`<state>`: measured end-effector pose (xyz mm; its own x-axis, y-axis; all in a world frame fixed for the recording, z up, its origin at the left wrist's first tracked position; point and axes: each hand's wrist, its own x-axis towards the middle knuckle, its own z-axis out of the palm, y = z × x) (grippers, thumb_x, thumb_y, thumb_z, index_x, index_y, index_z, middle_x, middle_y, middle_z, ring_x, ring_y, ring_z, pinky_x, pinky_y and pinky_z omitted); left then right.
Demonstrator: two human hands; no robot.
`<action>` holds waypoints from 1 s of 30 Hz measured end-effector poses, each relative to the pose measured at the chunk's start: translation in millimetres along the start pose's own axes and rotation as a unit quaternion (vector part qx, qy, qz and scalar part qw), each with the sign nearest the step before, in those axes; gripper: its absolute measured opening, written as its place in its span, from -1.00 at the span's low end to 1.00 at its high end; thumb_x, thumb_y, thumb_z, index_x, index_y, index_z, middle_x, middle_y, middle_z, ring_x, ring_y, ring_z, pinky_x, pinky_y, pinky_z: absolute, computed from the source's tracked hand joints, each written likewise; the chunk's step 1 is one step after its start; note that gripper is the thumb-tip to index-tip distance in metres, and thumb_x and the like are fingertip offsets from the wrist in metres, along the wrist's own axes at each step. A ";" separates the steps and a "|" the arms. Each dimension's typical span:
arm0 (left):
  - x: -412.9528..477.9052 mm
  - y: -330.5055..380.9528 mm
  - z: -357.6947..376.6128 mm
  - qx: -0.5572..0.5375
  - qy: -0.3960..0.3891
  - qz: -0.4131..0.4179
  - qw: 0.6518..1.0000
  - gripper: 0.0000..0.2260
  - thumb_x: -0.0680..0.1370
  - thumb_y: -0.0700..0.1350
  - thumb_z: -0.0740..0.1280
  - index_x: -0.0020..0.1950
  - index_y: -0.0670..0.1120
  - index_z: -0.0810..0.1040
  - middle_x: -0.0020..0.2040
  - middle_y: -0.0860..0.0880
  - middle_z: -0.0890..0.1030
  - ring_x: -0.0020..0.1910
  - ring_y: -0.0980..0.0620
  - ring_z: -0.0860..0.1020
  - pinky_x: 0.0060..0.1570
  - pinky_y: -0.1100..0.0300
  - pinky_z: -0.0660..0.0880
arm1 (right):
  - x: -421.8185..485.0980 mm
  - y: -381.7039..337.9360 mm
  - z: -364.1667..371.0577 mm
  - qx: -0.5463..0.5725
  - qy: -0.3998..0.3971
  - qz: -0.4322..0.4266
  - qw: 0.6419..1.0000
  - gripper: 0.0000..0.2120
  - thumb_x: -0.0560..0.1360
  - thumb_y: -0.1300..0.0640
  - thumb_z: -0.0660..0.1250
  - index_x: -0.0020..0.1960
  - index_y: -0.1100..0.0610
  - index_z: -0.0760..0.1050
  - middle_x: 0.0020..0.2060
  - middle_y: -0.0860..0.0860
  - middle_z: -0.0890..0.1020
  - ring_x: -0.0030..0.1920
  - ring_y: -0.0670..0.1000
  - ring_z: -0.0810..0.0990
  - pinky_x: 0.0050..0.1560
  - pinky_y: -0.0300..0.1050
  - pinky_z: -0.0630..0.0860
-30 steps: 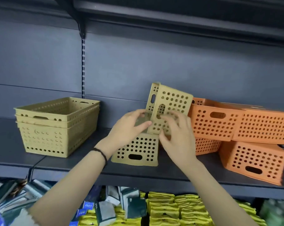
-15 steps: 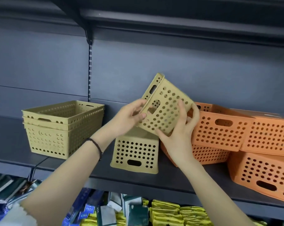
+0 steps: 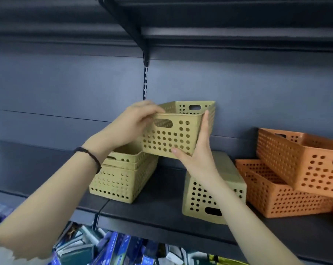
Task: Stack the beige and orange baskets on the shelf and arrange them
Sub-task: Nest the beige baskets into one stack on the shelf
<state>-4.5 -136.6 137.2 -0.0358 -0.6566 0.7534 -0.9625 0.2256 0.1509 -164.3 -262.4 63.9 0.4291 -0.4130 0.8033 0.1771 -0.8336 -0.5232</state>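
I hold a beige perforated basket (image 3: 173, 138) upright in the air, above and just right of the beige stack (image 3: 121, 178) on the dark shelf (image 3: 162, 213). My left hand (image 3: 131, 125) grips its near left rim by the handle hole. My right hand (image 3: 198, 150) lies flat along its right side, fingers straight, thumb under the bottom edge. Another beige basket (image 3: 205, 199) lies upside down on the shelf beneath my right forearm. Orange baskets (image 3: 288, 190) sit at the right, one (image 3: 305, 159) tilted on top of another.
The grey back panel (image 3: 66, 92) rises behind the baskets and an upper shelf (image 3: 219, 25) overhangs them. Bare shelf surface stretches to the left of the beige stack. Packaged goods (image 3: 108, 249) fill the lower shelf below the front edge.
The basket was lifted off the upside-down one, turned from tilted to upright, and carried left toward the beige stack. The camera moved closer and to the left.
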 end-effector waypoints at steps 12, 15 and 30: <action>-44.4 -90.4 -49.6 -0.367 0.248 -0.292 0.848 -0.43 0.29 -0.08 0.55 0.26 0.07 0.47 0.30 -0.12 0.52 0.22 0.03 0.54 0.05 0.26 0.45 | 30.9 -30.1 109.1 -0.020 -0.043 -0.027 0.999 -0.02 0.54 0.13 0.36 0.37 -0.52 -0.36 0.58 -0.08 -0.28 0.54 -0.11 -0.36 0.53 0.25 -0.23; -57.1 -105.3 -62.9 -0.370 0.251 -0.289 0.846 -0.41 0.22 -0.03 0.56 0.22 0.03 0.49 0.10 -0.10 0.64 0.01 0.06 0.64 -0.02 0.28 0.48 | 33.0 -35.0 128.4 -0.018 -0.057 -0.024 0.998 -0.03 0.54 0.11 0.36 0.36 -0.53 -0.36 0.57 -0.09 -0.31 0.54 -0.12 -0.38 0.53 0.27 -0.22; -79.8 -121.7 -43.3 -0.389 0.222 -0.258 0.856 -0.56 0.52 -0.13 0.40 0.36 0.02 0.39 0.13 0.11 0.65 0.01 0.29 0.63 -0.13 0.43 0.53 | 23.8 -23.2 154.5 0.022 -0.053 0.032 0.998 -0.06 0.49 -0.12 0.35 0.37 -0.51 -0.40 0.59 -0.13 0.03 0.55 -0.01 0.15 0.46 0.28 0.23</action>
<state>127.1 -80.5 86.4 0.6130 -0.5139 0.6001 -0.3415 0.5126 0.7878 -21.3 -196.2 51.1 0.5314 -0.4212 0.7350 0.1847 -0.7891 -0.5858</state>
